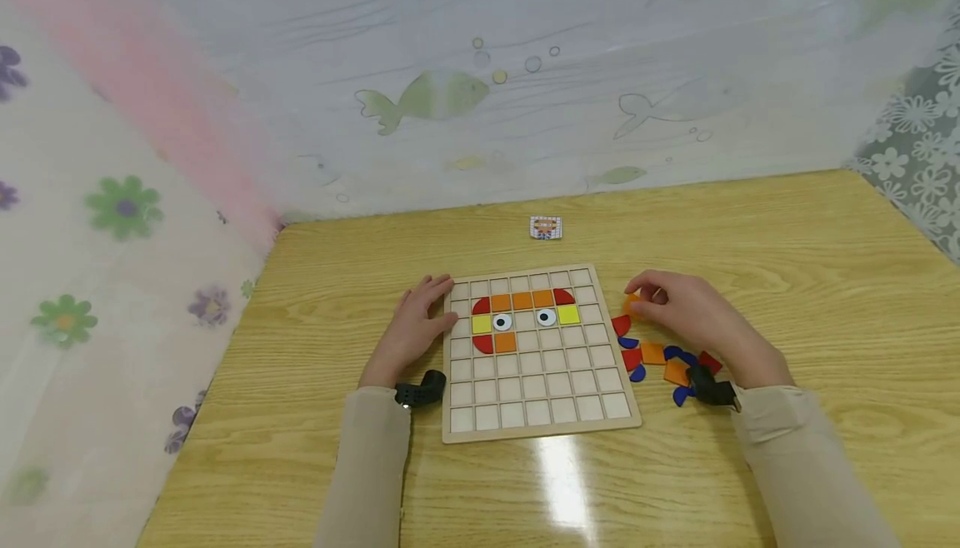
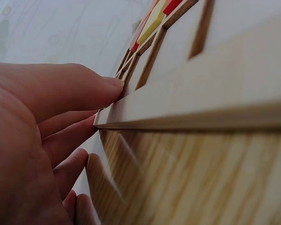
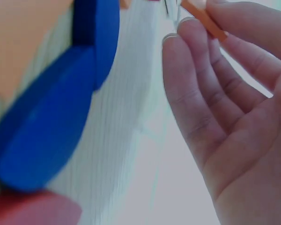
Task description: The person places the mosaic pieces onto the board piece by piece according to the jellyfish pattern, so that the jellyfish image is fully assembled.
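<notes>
My left hand (image 1: pixel 415 319) rests against the left edge of a wooden grid board (image 1: pixel 543 430), thumb lying on the rim and fingers along the side. In the right wrist view, my right hand (image 3: pixel 243 93) pinches an orange square tile (image 3: pixel 203 19) between thumb and index finger. In the head view, this hand is just right of the board, above the table. Set in the grid are orange squares (image 1: pixel 522 301), red quarter-round pieces (image 1: pixel 482 344), two yellow squares (image 1: pixel 569 314) and two round eye pieces (image 1: pixel 546 316).
Loose tiles lie right of the board, partly under my right wrist: orange squares (image 1: pixel 652 354), red pieces (image 1: pixel 631 359) and blue rounded pieces (image 1: pixel 679 396). A small picture card (image 1: pixel 545 227) lies behind the board. The wooden table (image 1: pixel 360 240) meets a patterned curtain (image 1: pixel 420 156) at the back.
</notes>
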`<state>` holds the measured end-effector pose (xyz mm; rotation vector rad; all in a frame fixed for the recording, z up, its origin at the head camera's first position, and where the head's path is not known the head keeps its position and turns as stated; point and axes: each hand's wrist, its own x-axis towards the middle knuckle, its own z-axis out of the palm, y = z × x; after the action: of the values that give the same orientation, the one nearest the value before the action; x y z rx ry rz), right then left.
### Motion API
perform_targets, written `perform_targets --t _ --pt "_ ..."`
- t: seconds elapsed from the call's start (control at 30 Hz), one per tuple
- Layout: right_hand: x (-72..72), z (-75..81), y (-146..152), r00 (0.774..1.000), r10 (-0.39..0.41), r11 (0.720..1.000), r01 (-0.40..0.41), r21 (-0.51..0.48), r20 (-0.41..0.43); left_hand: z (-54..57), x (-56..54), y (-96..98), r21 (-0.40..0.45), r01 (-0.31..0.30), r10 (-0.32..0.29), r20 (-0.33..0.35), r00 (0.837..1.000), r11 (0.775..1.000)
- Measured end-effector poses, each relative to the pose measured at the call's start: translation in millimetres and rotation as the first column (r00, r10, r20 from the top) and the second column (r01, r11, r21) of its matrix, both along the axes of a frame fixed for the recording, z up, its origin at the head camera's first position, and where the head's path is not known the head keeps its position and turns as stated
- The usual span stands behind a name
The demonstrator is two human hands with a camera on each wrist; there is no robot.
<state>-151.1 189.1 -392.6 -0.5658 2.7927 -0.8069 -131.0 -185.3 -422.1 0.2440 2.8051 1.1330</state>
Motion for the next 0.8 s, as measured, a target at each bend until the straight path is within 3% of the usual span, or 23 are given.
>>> perform_targets --t 0.43,0.8 --pt "2.4 5.2 -28 0.995 0.098 0.991 -0.098 -0.090 -0.012 2.1 0.2 -0.3 -0.014 0.003 -0.003 -0.005 1.000 1.000" --pt "6.9 5.5 -57 0.985 0.173 0.982 -0.173 -0.072 -0.002 2.3 1.0 0.3 -0.020 -0.009 0.010 0.016 1.000 1.000"
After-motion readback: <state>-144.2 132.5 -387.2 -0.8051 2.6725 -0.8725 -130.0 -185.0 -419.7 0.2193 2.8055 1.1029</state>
